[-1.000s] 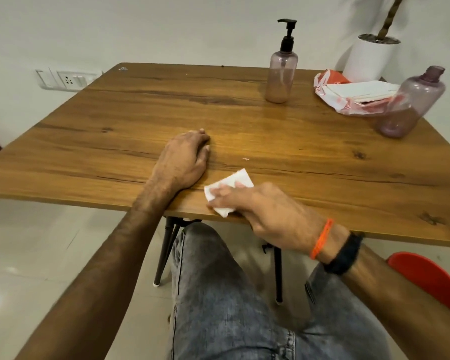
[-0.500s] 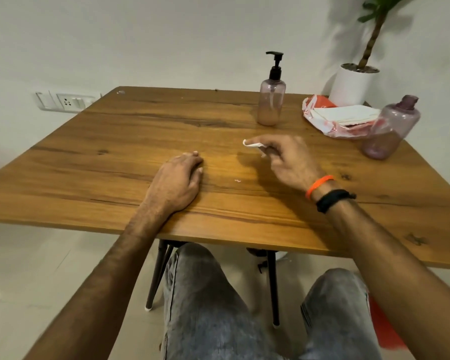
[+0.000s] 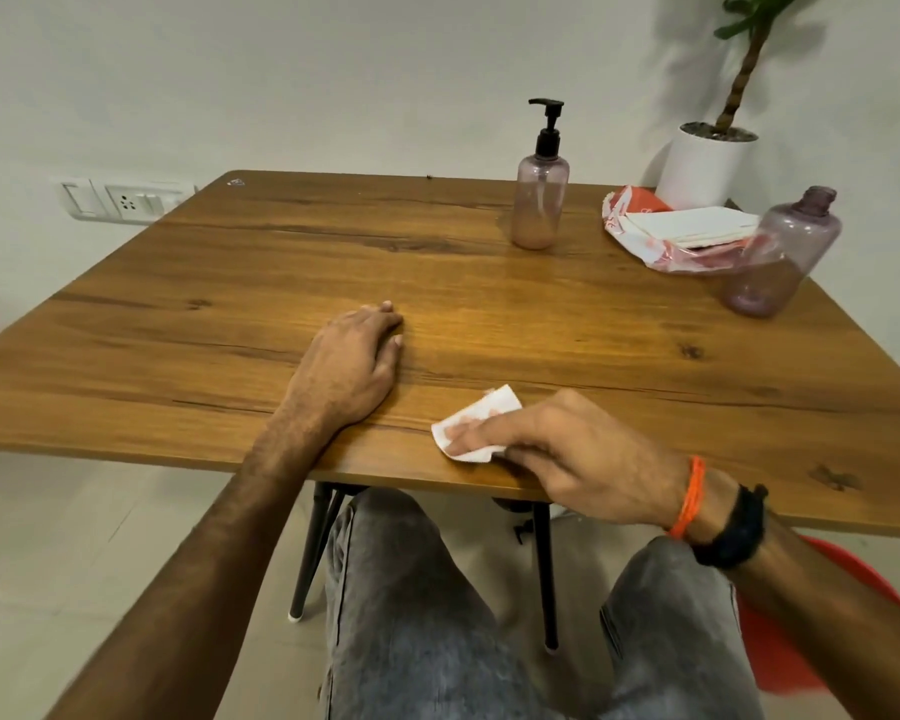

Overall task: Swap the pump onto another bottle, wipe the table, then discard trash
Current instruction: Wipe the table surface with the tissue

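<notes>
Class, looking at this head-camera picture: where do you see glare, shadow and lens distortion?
Head view: a soft sheen of glare on the table near the pump bottle; the plant casts a blurred shadow on the wall; wide-angle distortion tilts the open bottle and splays the table's edges outward.

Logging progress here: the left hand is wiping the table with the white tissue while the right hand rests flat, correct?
Not quite. The head view shows the right hand pressing the white tissue on the table, near its front edge; the left hand rests flat.
</notes>
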Demonstrator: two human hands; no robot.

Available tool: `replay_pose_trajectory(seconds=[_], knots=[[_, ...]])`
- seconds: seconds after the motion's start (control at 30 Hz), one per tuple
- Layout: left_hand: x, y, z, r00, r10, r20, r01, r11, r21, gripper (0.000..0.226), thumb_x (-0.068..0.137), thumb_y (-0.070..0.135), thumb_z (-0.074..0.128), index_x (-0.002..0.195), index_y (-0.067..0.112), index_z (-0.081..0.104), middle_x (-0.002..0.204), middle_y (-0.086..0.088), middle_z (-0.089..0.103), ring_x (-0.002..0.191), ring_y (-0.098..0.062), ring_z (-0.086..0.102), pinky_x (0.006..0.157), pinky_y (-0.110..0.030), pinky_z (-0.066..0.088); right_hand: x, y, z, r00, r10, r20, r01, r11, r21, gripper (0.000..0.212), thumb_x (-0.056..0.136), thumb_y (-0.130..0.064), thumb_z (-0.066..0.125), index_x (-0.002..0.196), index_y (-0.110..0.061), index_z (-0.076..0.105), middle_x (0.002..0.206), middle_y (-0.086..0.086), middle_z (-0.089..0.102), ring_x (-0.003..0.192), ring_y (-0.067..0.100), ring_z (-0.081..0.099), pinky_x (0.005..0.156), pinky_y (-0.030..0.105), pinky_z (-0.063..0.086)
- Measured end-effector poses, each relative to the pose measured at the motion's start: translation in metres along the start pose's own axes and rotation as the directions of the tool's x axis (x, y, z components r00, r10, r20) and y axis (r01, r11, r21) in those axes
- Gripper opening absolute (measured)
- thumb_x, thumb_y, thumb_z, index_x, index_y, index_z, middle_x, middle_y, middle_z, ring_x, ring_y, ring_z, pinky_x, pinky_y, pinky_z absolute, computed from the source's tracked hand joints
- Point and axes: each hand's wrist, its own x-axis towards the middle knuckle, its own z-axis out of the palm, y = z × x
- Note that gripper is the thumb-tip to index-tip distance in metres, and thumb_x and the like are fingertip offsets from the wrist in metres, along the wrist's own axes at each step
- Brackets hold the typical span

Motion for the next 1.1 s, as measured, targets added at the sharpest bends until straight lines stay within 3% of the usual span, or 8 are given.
replay_pose_trajectory(seconds=[0.07, 0.13, 0.23, 0.4, 0.6, 0.8, 0.97, 1.1], knots=[[0.0, 0.0, 0.0, 1.0, 0.002, 0.004, -0.002, 1.0, -0.001, 0.043, 0.097, 0.034, 0.044, 0.136, 0.017, 0.051, 0.148, -0.003, 0.047, 0.137, -0.019, 0.042, 0.116, -0.042, 0.03, -0.002, 0.001, -0.007, 1.0, -0.024, -0.017, 0.026, 0.985, 0.173, 0.036, 0.096, -0.019, 0.047, 0.124, -0.032, 0.064, 0.115, -0.021, 0.069, 0.103, -0.001, 0.064, 0.087, 0.022, 0.053], [0.0, 0.0, -0.001, 1.0, 0.003, 0.008, -0.003, 1.0, -0.003, 0.043, 0.097, 0.034, 0.044, 0.136, 0.017, 0.051, 0.147, -0.002, 0.047, 0.136, -0.019, 0.042, 0.115, -0.043, 0.032, 0.003, 0.005, -0.015, 0.995, 0.068, -0.073, -0.025, 0.881, 0.472, 0.027, 0.096, -0.022, 0.049, 0.115, -0.026, 0.068, 0.106, -0.009, 0.072, 0.094, 0.012, 0.068, 0.075, 0.03, 0.056], [0.0, 0.0, 0.0, 1.0, -0.002, -0.001, 0.002, 1.0, 0.003, 0.043, 0.097, 0.034, 0.044, 0.135, 0.017, 0.052, 0.147, -0.002, 0.048, 0.135, -0.019, 0.044, 0.115, -0.043, 0.033, 0.02, 0.021, -0.026, 0.932, 0.335, -0.137, -0.057, 0.508, 0.859, 0.023, 0.097, -0.017, 0.051, 0.111, -0.008, 0.066, 0.097, 0.003, 0.075, 0.083, 0.013, 0.071, 0.067, 0.024, 0.059], [0.0, -0.002, 0.0, 1.0, 0.003, -0.001, -0.003, 1.0, -0.008, 0.043, 0.097, 0.036, 0.043, 0.136, 0.019, 0.051, 0.147, 0.0, 0.048, 0.136, -0.017, 0.042, 0.115, -0.042, 0.032, 0.042, 0.038, -0.044, 0.883, 0.468, 0.025, -0.118, 0.171, 0.978, 0.036, 0.086, -0.008, 0.061, 0.121, -0.001, 0.06, 0.106, 0.012, 0.073, 0.088, 0.017, 0.073, 0.07, 0.025, 0.061], [0.0, -0.005, 0.001, 1.0, 0.014, 0.006, -0.014, 1.0, -0.02, 0.043, 0.098, 0.037, 0.043, 0.138, 0.022, 0.049, 0.15, 0.003, 0.044, 0.139, -0.014, 0.037, 0.115, -0.035, 0.025, 0.047, 0.05, -0.055, 0.806, 0.584, -0.098, -0.143, 0.352, 0.925, 0.061, 0.072, 0.009, 0.072, 0.127, -0.012, 0.058, 0.127, 0.014, 0.064, 0.11, 0.029, 0.066, 0.075, 0.032, 0.061], [0.0, -0.005, 0.001, 1.0, 0.02, 0.003, -0.02, 1.0, -0.023, 0.043, 0.098, 0.035, 0.043, 0.139, 0.021, 0.049, 0.15, 0.002, 0.044, 0.14, -0.014, 0.036, 0.115, -0.033, 0.023, 0.049, 0.055, -0.054, 0.715, 0.686, -0.137, -0.042, 0.238, 0.97, 0.079, 0.055, -0.01, 0.081, 0.13, -0.008, 0.053, 0.119, 0.014, 0.069, 0.103, 0.029, 0.069, 0.07, 0.036, 0.06], [-0.001, -0.005, 0.001, 1.0, 0.012, 0.008, -0.011, 0.999, -0.032, 0.043, 0.098, 0.035, 0.043, 0.139, 0.021, 0.049, 0.15, 0.002, 0.044, 0.14, -0.014, 0.036, 0.117, -0.037, 0.026, 0.054, 0.061, -0.048, 0.717, 0.652, -0.247, -0.023, 0.376, 0.926, 0.035, 0.074, 0.0, 0.075, 0.103, -0.015, 0.064, 0.099, 0.011, 0.069, 0.074, 0.015, 0.07, 0.053, 0.026, 0.059], [-0.001, -0.005, 0.0, 1.0, 0.009, 0.014, -0.008, 0.999, -0.04, 0.043, 0.098, 0.036, 0.043, 0.139, 0.022, 0.048, 0.15, 0.003, 0.043, 0.141, -0.013, 0.035, 0.118, -0.038, 0.026, 0.052, 0.067, -0.049, 0.799, 0.561, -0.219, -0.032, 0.403, 0.915, 0.024, 0.071, -0.012, 0.076, 0.093, -0.004, 0.074, 0.103, 0.009, 0.074, 0.083, 0.011, 0.071, 0.063, 0.022, 0.059]])
